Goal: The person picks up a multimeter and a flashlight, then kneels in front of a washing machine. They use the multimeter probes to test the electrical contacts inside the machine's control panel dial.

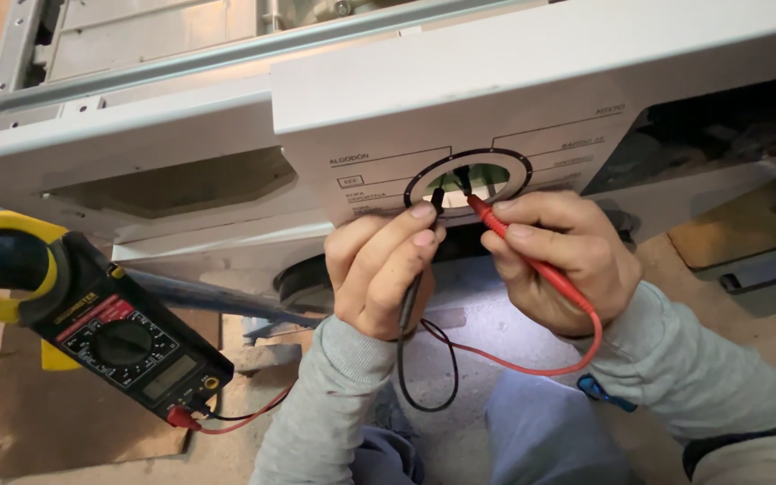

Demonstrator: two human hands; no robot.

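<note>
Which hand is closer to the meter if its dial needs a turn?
Left, probably. The left hand, holding the black probe, is nearer the clamp meter at the person's left. The right hand holds the red probe, farther away.

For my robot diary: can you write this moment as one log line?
left hand: holds black probe | right hand: holds red probe | tips in: round panel opening | meter: left

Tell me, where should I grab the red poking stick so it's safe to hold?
Hold the red probe on its long plastic handle, well back from the tip, probably coming from below as the right hand does. The handle slants down and away from the round hole in the white panel, while the thin tip pokes into it.
</note>
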